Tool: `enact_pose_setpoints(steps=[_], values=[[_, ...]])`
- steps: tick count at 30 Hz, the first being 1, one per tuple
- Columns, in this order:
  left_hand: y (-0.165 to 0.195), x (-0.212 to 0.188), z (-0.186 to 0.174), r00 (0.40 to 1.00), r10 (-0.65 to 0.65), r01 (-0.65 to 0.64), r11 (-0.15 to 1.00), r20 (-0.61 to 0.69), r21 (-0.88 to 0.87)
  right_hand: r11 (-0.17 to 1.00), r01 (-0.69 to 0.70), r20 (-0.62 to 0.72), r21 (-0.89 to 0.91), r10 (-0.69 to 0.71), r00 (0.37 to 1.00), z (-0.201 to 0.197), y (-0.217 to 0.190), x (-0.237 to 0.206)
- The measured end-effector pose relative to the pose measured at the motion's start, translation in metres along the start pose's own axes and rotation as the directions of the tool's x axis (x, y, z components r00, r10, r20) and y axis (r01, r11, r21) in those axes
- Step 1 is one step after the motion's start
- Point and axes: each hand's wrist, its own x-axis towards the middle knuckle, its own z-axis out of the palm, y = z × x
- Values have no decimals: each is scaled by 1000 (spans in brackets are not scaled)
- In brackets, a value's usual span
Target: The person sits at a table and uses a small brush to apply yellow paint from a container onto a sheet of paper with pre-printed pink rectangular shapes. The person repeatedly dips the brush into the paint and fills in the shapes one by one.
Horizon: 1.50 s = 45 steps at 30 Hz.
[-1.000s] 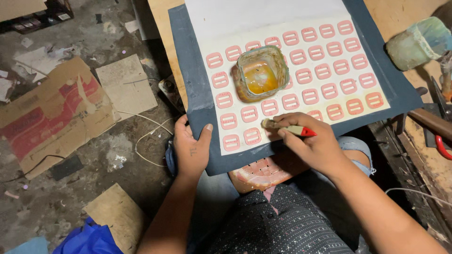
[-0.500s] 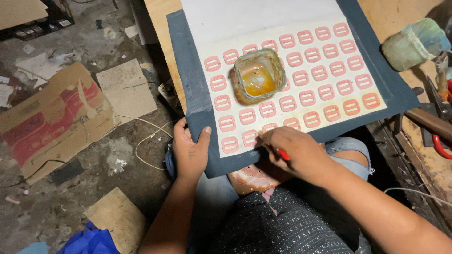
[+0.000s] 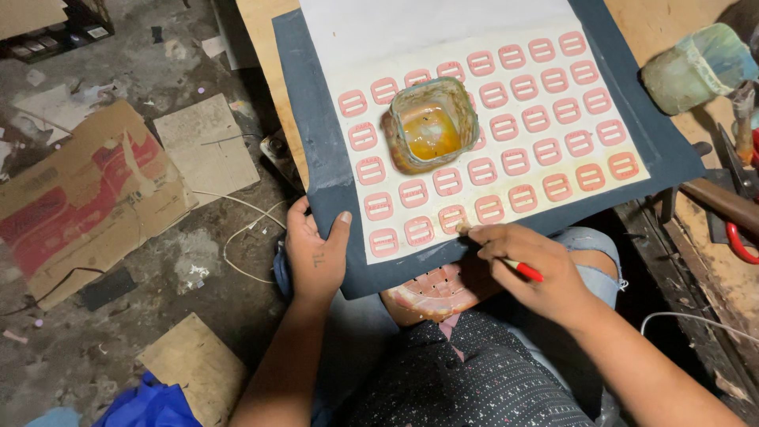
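Note:
A dark blue board (image 3: 320, 158) rests on my lap and carries a white sheet (image 3: 443, 32) with rows of several small pink buckle-shaped pieces (image 3: 514, 162). A squarish glass jar (image 3: 431, 130) of amber glue stands among them. My left hand (image 3: 315, 251) grips the board's near left edge, thumb on top. My right hand (image 3: 526, 265) holds a red-handled brush (image 3: 522, 269), its tip touching a pink piece in the front row. A pink perforated container (image 3: 431, 289) shows under the board on my lap.
Flattened cardboard (image 3: 79, 198) and a white wire (image 3: 245, 229) lie on the dirty floor at left. A greenish plastic-wrapped jar (image 3: 696, 67), pliers with red grips (image 3: 739, 237) and other tools sit on the wooden bench at right. Blue cloth (image 3: 150, 403) lies bottom left.
My right hand moved left along the front row with the brush, then back a little to the right. My left hand kept its grip on the board's edge.

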Motion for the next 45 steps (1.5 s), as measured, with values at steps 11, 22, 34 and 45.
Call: enact_pose_setpoints(steps=[11, 22, 34, 45], values=[[3, 0, -1, 999, 31, -29, 997, -15, 76, 975, -149, -223, -166, 110, 968, 28, 6, -6], [3, -1, -1, 1000, 11, -11, 1000, 18, -12, 881, -427, -274, 204, 470, 839, 20, 16, 14], [-1, 1, 0, 1000, 9, -8, 999, 9, -44, 995, -70, -202, 73, 83, 976, 2, 10, 23], [-1, 1, 0, 1000, 5, -4, 1000, -12, 16, 932, -296, -156, 209, 330, 931, 22, 9, 28]])
